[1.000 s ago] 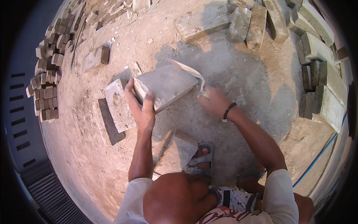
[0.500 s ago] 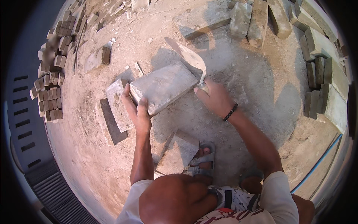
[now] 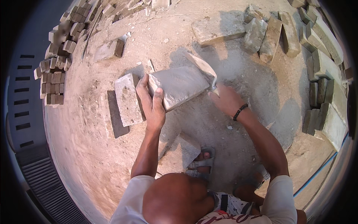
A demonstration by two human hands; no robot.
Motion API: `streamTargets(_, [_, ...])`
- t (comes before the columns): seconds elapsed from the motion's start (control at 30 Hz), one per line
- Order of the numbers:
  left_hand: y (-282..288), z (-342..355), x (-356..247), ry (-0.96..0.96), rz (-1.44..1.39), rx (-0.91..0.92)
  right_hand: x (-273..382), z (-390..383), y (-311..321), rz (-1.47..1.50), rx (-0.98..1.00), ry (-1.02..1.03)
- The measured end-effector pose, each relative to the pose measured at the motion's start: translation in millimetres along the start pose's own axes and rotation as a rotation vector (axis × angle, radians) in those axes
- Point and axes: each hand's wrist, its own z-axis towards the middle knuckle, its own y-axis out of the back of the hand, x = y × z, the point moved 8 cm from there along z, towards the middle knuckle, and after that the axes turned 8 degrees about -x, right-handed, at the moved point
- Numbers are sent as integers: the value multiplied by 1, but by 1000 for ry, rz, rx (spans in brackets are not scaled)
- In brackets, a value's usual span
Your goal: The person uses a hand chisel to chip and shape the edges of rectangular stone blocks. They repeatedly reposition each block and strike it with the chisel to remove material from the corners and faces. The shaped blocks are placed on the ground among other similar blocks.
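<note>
My left hand [image 3: 152, 106] grips the near left end of a grey rectangular block [image 3: 181, 87], thumb on its upper face and fingers round the end. The block is tilted; whether it rests on anything underneath is hidden. In my right hand [image 3: 227, 100] is the handle of a trowel [image 3: 204, 67], fingers wrapped round it. The pointed metal blade runs along the block's far right edge; I cannot tell whether they touch. Just left of my left hand, a rough pale block [image 3: 128, 99] lies on the ground.
Another block [image 3: 181, 149] lies beside my sandalled foot [image 3: 203, 162]. Loose blocks [image 3: 270, 39] lie at the far right, with stacked blocks [image 3: 328, 63] along the right edge. Small bricks [image 3: 54, 84] are piled far left, near a dark slotted wall [image 3: 24, 100]. A blue pipe [image 3: 320, 168] runs at lower right.
The view has turned slightly, shifting the scene. The trowel blade sits a little closer to the held block. A small pale chip now shows on the ground below my right hand.
</note>
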Motion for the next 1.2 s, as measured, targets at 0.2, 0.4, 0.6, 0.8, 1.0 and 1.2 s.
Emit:
streamTargets(0.2, [-15, -2, -16, 42, 37, -52, 26, -48, -8, 78, 5, 98])
streamTargets(0.4, [0, -8, -11, 62, 1, -127, 70, -44, 34, 136, 59, 69])
streamTargets(0.6, [-6, -4, -3, -16, 43, -177, 58, -71, -6, 178, 47, 77])
streamTargets(0.8, [-1, -19, 6, 122, -18, -158, 86, -92, 16, 162, 52, 110])
streamTargets(1.0, [-1, -24, 11, 157, -103, -178, -49, -28, -2, -113, 76, -122])
streamTargets(1.2, [-1, -20, 13, 114, -119, -170, 69, -97, -10, 245, 27, 167])
